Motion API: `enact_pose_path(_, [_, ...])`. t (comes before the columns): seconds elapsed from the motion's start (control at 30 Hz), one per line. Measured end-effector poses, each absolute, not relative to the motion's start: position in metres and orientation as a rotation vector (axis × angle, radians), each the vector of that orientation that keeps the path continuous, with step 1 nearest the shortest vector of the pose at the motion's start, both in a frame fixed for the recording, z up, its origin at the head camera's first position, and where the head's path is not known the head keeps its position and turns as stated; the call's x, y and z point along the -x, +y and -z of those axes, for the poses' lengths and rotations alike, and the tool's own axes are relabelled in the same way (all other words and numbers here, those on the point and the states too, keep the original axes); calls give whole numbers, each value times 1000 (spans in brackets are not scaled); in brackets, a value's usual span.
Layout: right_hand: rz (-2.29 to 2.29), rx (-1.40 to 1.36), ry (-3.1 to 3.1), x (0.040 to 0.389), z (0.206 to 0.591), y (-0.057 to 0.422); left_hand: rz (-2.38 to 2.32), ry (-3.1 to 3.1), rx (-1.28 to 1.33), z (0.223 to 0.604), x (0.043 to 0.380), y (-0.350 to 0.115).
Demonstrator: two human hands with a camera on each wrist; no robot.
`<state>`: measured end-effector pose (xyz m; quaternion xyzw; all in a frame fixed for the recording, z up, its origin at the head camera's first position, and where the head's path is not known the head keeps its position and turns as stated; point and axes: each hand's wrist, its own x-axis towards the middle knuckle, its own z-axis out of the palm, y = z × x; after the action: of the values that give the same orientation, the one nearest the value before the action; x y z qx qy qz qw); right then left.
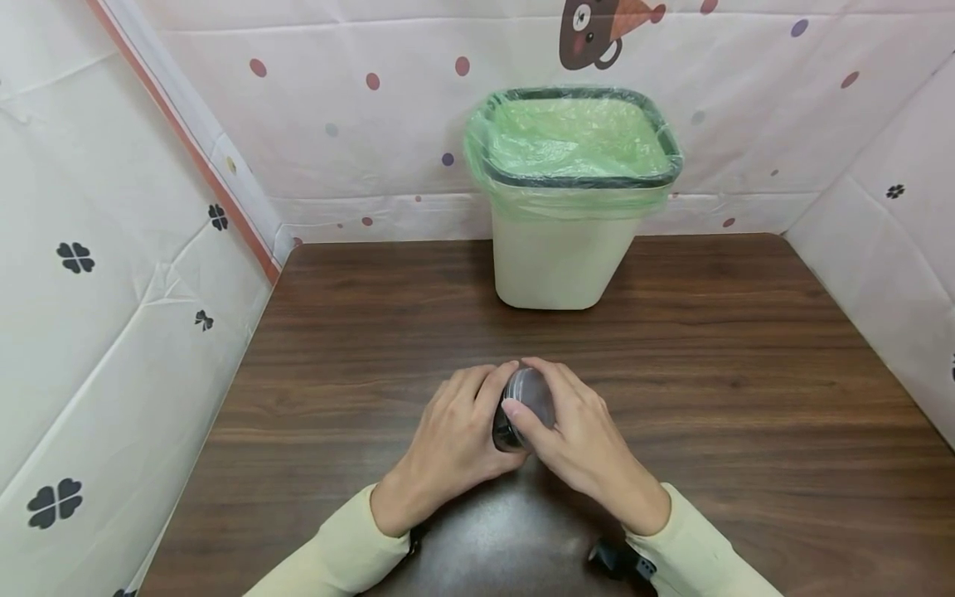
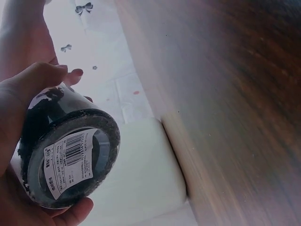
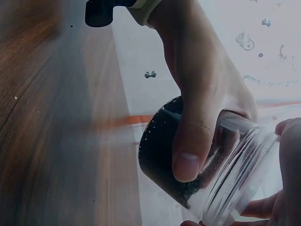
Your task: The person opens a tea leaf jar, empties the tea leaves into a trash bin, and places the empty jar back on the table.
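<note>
My left hand (image 1: pixel 453 433) grips a small clear jar (image 1: pixel 503 433) with dark contents, tilted above the table in front of me. Around its clear lid (image 1: pixel 539 388), my right hand (image 1: pixel 587 431) curls thumb and fingers from the other side. In the left wrist view the round base of the jar (image 2: pixel 34 141) faces the camera, and a white barcode label (image 2: pixel 70 160) is stuck on it. Dark matter lines the lower part of the jar (image 3: pixel 157 150) in the right wrist view, where ridged bands show at the lid (image 3: pixel 242 174).
A pale bin (image 1: pixel 555 261) lined with a green plastic bag (image 1: pixel 582 141) stands at the back of the brown wooden table (image 1: pixel 358 332). Patterned white sheets (image 1: pixel 373 141) hang behind and at both sides. A black strap device (image 1: pixel 619 560) sits at my right wrist.
</note>
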<state>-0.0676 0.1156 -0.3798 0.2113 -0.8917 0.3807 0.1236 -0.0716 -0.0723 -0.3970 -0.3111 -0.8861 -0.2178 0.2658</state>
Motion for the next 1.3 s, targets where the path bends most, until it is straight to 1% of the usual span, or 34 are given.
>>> enact_pose_path(0.37, [-1086,-620,-2576,68,382,115,664,-2419,865,398,71,-72])
enact_pose_path(1.07, [-1055,-900,-2421,70,386,121,1189,-2744,889,390,70,-79])
enact_pose_path(1.3, [-1027,-964,-2405,70,385,123,1316,-2884,801,387,69,-82])
